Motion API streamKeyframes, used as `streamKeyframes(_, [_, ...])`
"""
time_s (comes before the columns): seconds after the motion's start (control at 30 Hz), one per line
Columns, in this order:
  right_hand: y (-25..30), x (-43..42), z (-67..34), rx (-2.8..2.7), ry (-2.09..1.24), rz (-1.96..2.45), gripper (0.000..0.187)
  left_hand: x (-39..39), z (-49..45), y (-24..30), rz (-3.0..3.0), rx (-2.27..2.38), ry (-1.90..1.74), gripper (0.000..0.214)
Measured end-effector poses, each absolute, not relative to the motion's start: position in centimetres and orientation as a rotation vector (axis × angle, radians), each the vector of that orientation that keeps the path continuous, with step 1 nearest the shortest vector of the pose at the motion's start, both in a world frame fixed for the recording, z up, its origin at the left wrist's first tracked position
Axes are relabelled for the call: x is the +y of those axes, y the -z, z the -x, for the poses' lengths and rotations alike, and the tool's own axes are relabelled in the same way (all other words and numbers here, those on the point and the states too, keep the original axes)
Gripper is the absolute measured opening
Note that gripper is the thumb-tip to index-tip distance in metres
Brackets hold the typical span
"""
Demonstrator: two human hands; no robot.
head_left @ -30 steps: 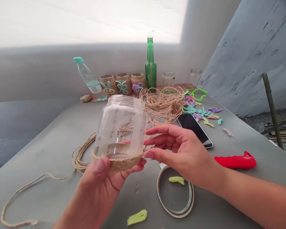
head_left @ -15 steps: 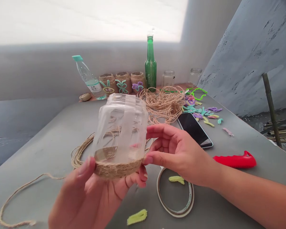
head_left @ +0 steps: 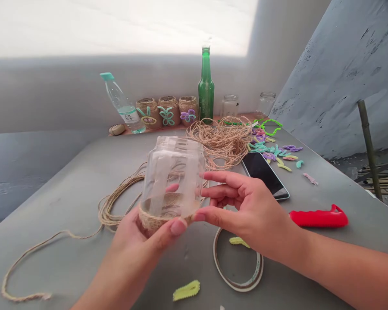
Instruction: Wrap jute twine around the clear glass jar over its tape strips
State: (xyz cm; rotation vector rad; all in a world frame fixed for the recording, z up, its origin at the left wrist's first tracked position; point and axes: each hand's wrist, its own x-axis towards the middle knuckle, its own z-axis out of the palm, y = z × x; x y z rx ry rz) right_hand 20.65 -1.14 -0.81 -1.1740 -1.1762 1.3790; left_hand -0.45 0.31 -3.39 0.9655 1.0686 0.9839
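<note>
A clear glass jar (head_left: 174,172) is held tilted above the table, with strips of pale tape on its side. Jute twine (head_left: 151,220) is wound round its lower end. My left hand (head_left: 148,241) is closed around that wrapped end, its thumb lying across the front and its other fingers mostly hidden behind. At the jar's lower right, my right hand (head_left: 242,202) pinches the twine between thumb and a finger, while its upper fingers reach along the glass. Behind the jar lies a loose coil of twine (head_left: 111,206), its tail trailing to the left.
Nearby are a tape roll (head_left: 260,275), a red-handled tool (head_left: 320,216), a phone (head_left: 265,175) and yellow fuzzy pieces (head_left: 186,290). Farther back are tangled twine (head_left: 226,137), colourful fuzzy pieces (head_left: 271,150), a green bottle (head_left: 206,94), a water bottle (head_left: 124,107) and twine-wrapped jars (head_left: 168,107).
The jar has moved slightly right and down and has been turned. My left hand has shifted from beneath it, bringing the thumb across its front. My right hand stays at the jar's right side.
</note>
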Motion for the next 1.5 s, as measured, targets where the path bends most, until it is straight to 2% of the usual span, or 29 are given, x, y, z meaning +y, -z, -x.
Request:
streamKeyframes(0.1, [0.5, -0.9, -20.9, -1.227, -1.339, 1.109, 0.057, 0.4, 0.0, 2.4, -0.898, 0.958, -1.064, 0.07])
streamKeyframes(0.17, [0.3, -0.6, -21.1, -1.235, -1.39, 1.048, 0.05, 0.3, -0.3, 1.5, -0.876, 0.885, -1.077, 0.05])
streamKeyframes(0.23, [0.3, -0.3, -21.2, -1.22, -1.479, 0.995, 0.046, 0.2, -0.4, 0.9, -0.86, 0.825, -1.063, 0.042])
streamKeyframes(0.37, [0.6, 0.1, -21.4, -1.205, -1.538, 0.958, 0.044, -0.1, 0.1, 0.7, -0.804, 0.779, -1.024, 0.046])
streamKeyframes(0.5, [0.5, 0.1, -21.4, -1.198, -1.614, 0.92, 0.059, -0.2, 0.1, 0.7, -0.763, 0.715, -0.95, 0.039])
streamKeyframes(0.63, [0.2, -0.1, -21.2, -1.148, -1.762, 0.89, 0.063, 0.2, -0.2, 0.9, -0.751, 0.792, -0.969, 0.048])
streamKeyframes(0.73, [0.2, -0.4, -20.9, -1.087, -1.682, 1.008, 0.067, 0.3, 0.0, 1.7, -0.841, 0.93, -1.073, 0.056])
streamKeyframes(0.87, [0.5, -0.9, -20.8, -1.155, -1.431, 1.225, 0.069, 0.3, 0.3, 2.7, -1.018, 1.023, -0.969, 0.063])
streamKeyframes(1.07, [0.5, -1.1, -20.9, -1.229, -1.35, 1.113, 0.049, 0.6, -0.5, 1.1, -0.786, 0.914, -1.05, 0.038])
streamKeyframes(1.23, [0.3, -0.8, -21.0, -1.394, -1.205, 1.064, 0.014, 0.7, -0.2, 0.7, -0.669, 0.837, -1.053, 0.036])
streamKeyframes(1.5, [0.7, -0.4, -21.2, -1.383, -1.29, 1.005, 0.013, 0.4, -0.3, 0.5, -0.657, 0.722, -0.975, 0.046])
